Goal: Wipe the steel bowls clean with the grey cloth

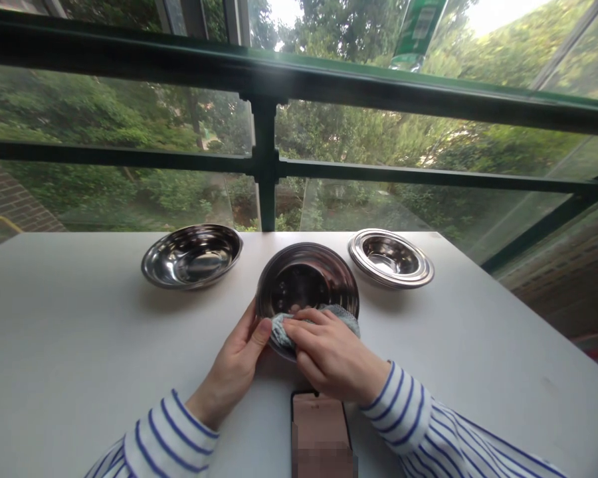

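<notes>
Head view: a round steel bowl [303,275] is held at the centre of a white tabletop [80,338], between two bare hands in blue-striped sleeves [172,431]. Its left side is gripped by the left hand [234,365], the thumb laid over the rim and the other fingers mostly hidden against the outer wall. A pale, textured cloth [346,318] is held under the bent fingers of the right hand [331,348] and pressed to the bowl's near inner side; how tightly it is pinched cannot be told. The cloth is stretched roughly left to right along the near rim, directly beneath the right fingers, while its left end is brought just beside the left thumb. Whether the bowl's base is rested on the tabletop is hidden from view. The group is flanked by a second steel bowl [192,259] to the left and what appear to be nested bowls [391,260] to the right, both set farther back. A phone [321,431] is placed nearest the camera.
</notes>
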Motion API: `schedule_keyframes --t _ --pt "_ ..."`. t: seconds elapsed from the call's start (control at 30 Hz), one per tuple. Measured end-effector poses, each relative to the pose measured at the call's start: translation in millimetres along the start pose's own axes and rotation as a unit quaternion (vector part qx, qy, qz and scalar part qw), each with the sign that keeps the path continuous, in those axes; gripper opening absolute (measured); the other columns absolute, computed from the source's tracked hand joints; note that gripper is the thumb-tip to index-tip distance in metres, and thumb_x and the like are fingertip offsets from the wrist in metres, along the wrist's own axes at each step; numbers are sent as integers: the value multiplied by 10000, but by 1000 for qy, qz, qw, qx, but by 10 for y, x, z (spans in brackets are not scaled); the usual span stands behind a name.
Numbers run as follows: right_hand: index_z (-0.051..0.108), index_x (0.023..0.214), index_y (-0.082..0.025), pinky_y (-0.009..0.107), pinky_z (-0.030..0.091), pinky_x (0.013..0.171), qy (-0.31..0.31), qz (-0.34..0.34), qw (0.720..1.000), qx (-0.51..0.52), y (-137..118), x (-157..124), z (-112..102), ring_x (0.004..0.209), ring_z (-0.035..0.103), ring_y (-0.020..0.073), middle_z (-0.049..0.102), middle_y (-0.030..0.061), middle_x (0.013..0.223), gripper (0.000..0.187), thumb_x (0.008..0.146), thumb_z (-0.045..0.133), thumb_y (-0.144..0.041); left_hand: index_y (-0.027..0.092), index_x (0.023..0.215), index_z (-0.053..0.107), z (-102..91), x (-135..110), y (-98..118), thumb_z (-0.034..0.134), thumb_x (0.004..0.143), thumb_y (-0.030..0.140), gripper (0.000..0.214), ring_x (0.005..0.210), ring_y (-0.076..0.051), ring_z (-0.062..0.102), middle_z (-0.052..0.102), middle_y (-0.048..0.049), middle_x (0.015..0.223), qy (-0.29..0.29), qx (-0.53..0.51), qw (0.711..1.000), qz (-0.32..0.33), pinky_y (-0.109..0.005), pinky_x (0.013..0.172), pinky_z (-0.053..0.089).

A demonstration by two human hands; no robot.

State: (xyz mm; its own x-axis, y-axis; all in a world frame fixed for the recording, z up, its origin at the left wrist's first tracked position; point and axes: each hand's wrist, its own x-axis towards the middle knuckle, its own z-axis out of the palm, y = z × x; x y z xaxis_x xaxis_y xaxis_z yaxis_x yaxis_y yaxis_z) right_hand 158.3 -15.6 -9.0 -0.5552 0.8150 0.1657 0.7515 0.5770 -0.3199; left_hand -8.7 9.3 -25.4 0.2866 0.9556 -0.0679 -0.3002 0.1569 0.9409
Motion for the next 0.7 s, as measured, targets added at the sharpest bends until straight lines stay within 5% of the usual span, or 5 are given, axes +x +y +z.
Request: schedule_keyframes --t 0.1,0.33,0.57,0.7 --pt "540 1049 -182 326 351 813 -27 5 1000 11 16 -35 -39 989 494 201 645 48 1018 265 826 401 -152 222 1349 419 10 -2 1 580 806 351 581 1263 -260 411 529 -58 1331 -6 -1 1000 -4 -371 1061 310" --pt "388 1307 -156 402 327 897 25 9 1000 -17 12 111 10 1185 363 254 462 79 1351 435 875 357 -200 225 1350 414 43 -5 -6 577 813 332 572 1269 -249 405 482 -58 1374 -18 -25 999 -18 -348 1040 347" --pt "546 1046 -181 331 381 817 -37 8 999 7 -1 5 -85 1006 490 195 638 42 1043 261 845 383 -149 214 1353 413 12 -3 -7 572 814 341 576 1267 -261 407 520 -64 1339 -21 -9 1000 -3 -371 1064 309" --pt "465 1207 -156 387 357 884 7 9 1000 -12 -17 51 -26 1148 402 241 537 77 1259 361 858 372 -175 214 1339 434 18 -9 -17 577 811 333 560 1259 -260 416 508 -64 1350 -29 -24 999 -13 -367 1058 316"
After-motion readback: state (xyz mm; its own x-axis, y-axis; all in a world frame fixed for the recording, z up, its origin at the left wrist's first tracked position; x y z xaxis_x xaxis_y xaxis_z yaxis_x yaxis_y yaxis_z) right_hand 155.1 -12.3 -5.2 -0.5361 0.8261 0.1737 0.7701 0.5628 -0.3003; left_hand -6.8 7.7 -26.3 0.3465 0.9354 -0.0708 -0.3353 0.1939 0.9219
